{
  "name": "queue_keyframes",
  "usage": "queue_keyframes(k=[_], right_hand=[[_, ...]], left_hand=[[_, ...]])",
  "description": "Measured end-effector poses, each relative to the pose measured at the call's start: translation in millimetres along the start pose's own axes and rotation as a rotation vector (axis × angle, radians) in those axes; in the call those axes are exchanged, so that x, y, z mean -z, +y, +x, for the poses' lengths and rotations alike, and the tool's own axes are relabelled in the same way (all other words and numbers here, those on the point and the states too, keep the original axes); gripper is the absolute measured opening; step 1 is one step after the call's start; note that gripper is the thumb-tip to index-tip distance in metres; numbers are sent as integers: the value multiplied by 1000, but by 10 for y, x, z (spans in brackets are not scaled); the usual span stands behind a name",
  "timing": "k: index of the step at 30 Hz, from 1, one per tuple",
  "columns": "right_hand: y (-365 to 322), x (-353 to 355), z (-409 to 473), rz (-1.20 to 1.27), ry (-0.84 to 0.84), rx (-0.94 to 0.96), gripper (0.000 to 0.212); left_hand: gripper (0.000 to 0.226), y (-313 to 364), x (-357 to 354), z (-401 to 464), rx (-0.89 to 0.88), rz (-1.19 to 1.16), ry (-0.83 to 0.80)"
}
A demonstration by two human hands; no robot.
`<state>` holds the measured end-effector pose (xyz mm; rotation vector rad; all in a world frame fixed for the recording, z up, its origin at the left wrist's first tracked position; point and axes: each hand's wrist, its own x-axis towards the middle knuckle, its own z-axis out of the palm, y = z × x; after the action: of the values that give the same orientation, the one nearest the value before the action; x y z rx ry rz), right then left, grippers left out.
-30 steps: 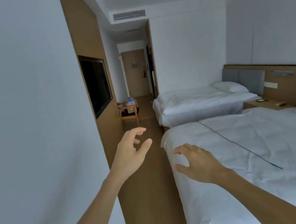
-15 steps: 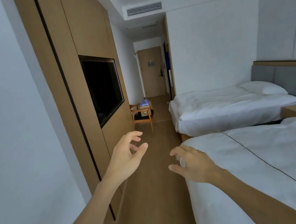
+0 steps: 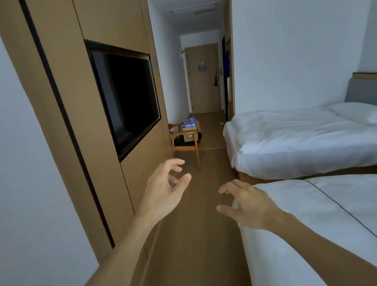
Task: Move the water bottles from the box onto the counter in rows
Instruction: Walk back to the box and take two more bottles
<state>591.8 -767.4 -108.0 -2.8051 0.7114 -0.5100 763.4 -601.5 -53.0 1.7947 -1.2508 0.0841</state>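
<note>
Water bottles (image 3: 189,122) are sitting bunched in a cardboard box (image 3: 190,133) on the seat of a wooden chair (image 3: 186,143), far ahead of both grips, down the aisle toward the door (image 3: 204,78). Detail is too small to count them; they are showing as a bluish, shiny mass (possibly film-wrapped, cannot tell). Judgement: full bottles are likely handling heavy for their size, with thin yielding walls and slick plastic, so gripping each around the mid-body seems safest. Left hand (image 3: 165,191) and right hand (image 3: 246,204) are both hovering empty, fingers loosely spread and curled. The bed (image 3: 344,229) is lying to the right of the right hand, the TV (image 3: 128,95) above-left of the left. No surface is showing.
</note>
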Motion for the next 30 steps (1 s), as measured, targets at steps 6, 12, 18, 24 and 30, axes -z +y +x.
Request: queue_keyframes(k=[6, 12, 18, 24, 30], right_hand=[[436, -78, 1343, -37, 43, -53, 46], [918, -181, 2398, -49, 43, -83, 46], [1563, -408, 3430, -47, 37, -101, 47], [2332, -547, 4602, -40, 54, -59, 47], [3095, -545, 5778, -40, 38, -26, 47]], left_hand=[[36, -696, -299, 1360, -23, -27, -27], [33, -1222, -630, 2528, -48, -47, -44], [32, -1720, -1133, 3537, -56, -52, -67], [32, -2136, -1670, 4678, -55, -16, -57], [31, -2515, -2195, 5844, -8, -3, -42]])
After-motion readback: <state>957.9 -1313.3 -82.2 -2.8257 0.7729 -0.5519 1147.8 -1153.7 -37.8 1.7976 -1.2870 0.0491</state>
